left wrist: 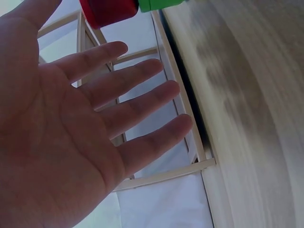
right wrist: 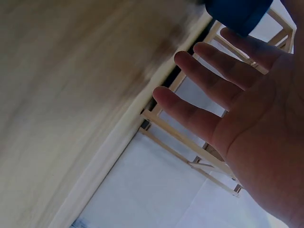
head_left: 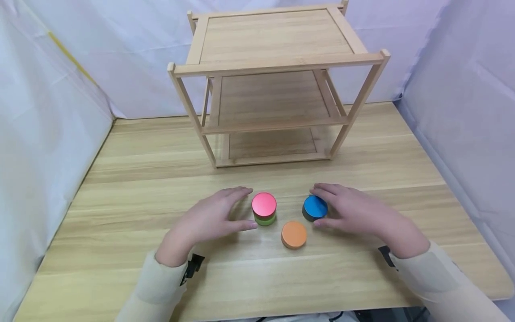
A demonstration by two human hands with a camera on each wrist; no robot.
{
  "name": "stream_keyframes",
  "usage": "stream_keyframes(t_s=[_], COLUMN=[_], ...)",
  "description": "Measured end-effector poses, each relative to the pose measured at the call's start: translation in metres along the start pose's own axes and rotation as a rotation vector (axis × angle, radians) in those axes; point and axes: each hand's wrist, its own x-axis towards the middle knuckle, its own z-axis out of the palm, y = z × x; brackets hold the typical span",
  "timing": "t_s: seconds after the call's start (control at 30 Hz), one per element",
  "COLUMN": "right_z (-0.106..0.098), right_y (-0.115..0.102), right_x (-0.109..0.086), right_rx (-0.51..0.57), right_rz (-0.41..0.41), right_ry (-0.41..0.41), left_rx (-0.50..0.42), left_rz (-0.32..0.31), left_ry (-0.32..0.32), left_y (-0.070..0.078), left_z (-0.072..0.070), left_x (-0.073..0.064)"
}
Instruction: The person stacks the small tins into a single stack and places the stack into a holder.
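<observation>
A shiny pinkish-red round piece sits on top of a green round piece, the two forming a short stack. To its left my left hand holds its thumb and fingers apart, straight, with the tips close by the stack. My right hand reaches around a blue round piece, thumb in front and fingers behind. Its fingers look straight in the right wrist view; whether they touch the blue piece I cannot tell. Between the hands, nearer me, lies an orange round piece.
Behind the pieces a three-level wooden rack stands on the wood-grain table. White cloth hangs at the back and both sides. The table's front edge runs just below the forearms.
</observation>
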Motion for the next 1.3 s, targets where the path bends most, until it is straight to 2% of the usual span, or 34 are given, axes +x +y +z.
stream_keyframes(t_s=[0.23,0.37,0.53,0.87,1.0,1.13,1.3], right_z=[0.002,0.002,0.003,0.005,0.005,0.003,0.000], right_y=[0.001,0.002,0.004,0.007,0.008,0.008,0.007], right_x=[0.000,0.002,0.003,0.009,0.009,0.009,0.010], right_rx=[-0.029,-0.048,-0.024,-0.020,-0.020,0.006,0.108], right_rz=[-0.020,-0.029,-0.028,-0.103,-0.102,-0.084,-0.057], right_ry=[0.023,0.037,0.052,0.155,0.176,0.190,0.197], left_rx=[-0.002,0.003,-0.026,-0.071,-0.079,-0.089,-0.138], left_rz=[-0.007,-0.004,0.010,0.012,0.008,0.016,0.042], left_ry=[-0.023,-0.014,-0.022,-0.039,-0.047,-0.049,-0.051], left_y=[0.001,0.001,0.001,-0.001,-0.001,-0.003,-0.004], left_z=[0.004,0.004,0.003,0.002,0.003,0.004,0.004], left_x=[0.002,0.001,0.003,0.004,0.005,0.007,0.009])
